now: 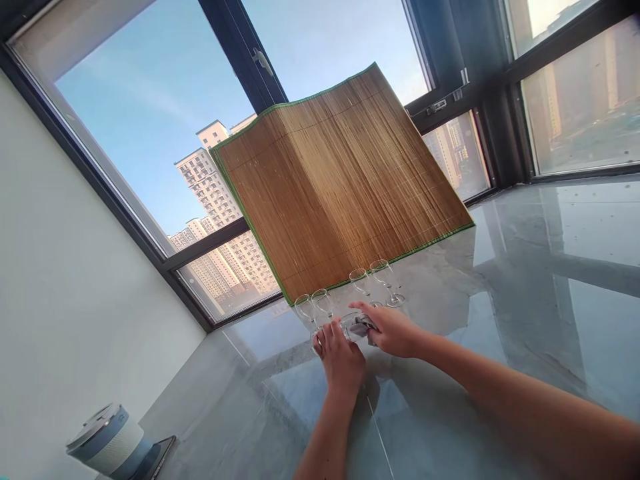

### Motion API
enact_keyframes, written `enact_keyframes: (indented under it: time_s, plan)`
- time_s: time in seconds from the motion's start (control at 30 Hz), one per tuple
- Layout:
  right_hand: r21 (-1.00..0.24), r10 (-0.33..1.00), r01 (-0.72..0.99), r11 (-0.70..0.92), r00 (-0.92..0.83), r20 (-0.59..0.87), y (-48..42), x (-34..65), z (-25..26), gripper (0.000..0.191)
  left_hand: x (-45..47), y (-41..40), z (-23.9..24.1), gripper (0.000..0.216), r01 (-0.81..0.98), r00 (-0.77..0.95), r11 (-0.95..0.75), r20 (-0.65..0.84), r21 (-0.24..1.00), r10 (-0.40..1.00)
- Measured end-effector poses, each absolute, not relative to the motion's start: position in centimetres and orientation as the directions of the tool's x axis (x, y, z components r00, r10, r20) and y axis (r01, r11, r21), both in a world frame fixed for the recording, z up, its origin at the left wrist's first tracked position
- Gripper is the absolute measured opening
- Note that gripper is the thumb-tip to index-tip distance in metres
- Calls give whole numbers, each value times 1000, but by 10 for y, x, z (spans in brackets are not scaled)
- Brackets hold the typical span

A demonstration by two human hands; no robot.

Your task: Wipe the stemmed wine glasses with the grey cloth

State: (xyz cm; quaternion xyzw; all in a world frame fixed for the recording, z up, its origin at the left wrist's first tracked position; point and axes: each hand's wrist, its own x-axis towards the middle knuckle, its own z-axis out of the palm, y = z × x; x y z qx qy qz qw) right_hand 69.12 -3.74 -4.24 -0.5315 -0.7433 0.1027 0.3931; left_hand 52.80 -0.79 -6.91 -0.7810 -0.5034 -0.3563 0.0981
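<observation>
A clear stemmed glass (351, 324) lies sideways between my two hands above the grey tabletop. My left hand (341, 355) is closed around its left end; the fingers hide the part they grip. At the other end, my right hand (393, 329) pinches a small grey cloth (371, 337) against the glass, its index finger stretched out. Just beyond my left hand stand two stemmed glasses, one at the left (303, 307) and one beside it (323, 302). Two more, a nearer glass (359, 280) and a farther glass (383, 272), stand upright behind my right hand.
A bamboo mat (340, 180) with green edging stands upright behind the glasses, against dark-framed windows (150, 80). At the lower left a blue and white lidded cup (110, 443) stands by a dark flat phone-like object (163, 457). The glossy tabletop (225, 400) reflects the windows.
</observation>
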Motion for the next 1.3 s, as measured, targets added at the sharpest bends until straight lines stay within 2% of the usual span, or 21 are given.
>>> enact_keyframes:
  time_s: [0.1, 0.23, 0.33, 0.5, 0.7, 0.8, 0.9, 1.1, 1.3]
  plan:
    - [-718, 892, 549, 429, -133, 431, -40, 692, -39, 63, 529, -9, -68, 50, 841, 263, -501, 652, 207, 711]
    - [-897, 905, 153, 415, -167, 391, -45, 692, -32, 65, 528, -11, -64, 51, 802, 269, -542, 657, 253, 704]
    - [-933, 911, -36, 358, -204, 357, -46, 693, -29, 65, 527, -10, -63, 50, 765, 256, -564, 656, 311, 710]
    - [-942, 927, -129, 309, -183, 329, -47, 697, -28, 66, 526, -7, -63, 46, 701, 219, -575, 640, 421, 736]
    - [-918, 928, -143, 371, 86, 362, -43, 697, -25, 67, 529, 0, -66, 42, 628, 136, -506, 557, 591, 819]
    - [-888, 872, -94, 450, 261, 414, -39, 701, -23, 65, 528, 6, -67, 40, 541, 67, -438, 483, 718, 873]
    - [-861, 815, -54, 505, 359, 455, -39, 703, -20, 64, 527, 10, -66, 38, 428, -2, -425, 471, 798, 882]
    - [-843, 774, 17, 537, 388, 501, -42, 699, -19, 62, 529, 11, -66, 34, 178, 47, -385, 383, 906, 923]
    - [-804, 747, 112, 584, 315, 586, -45, 697, -22, 61, 534, 15, -79, 46, -52, 202, -243, 249, 969, 947]
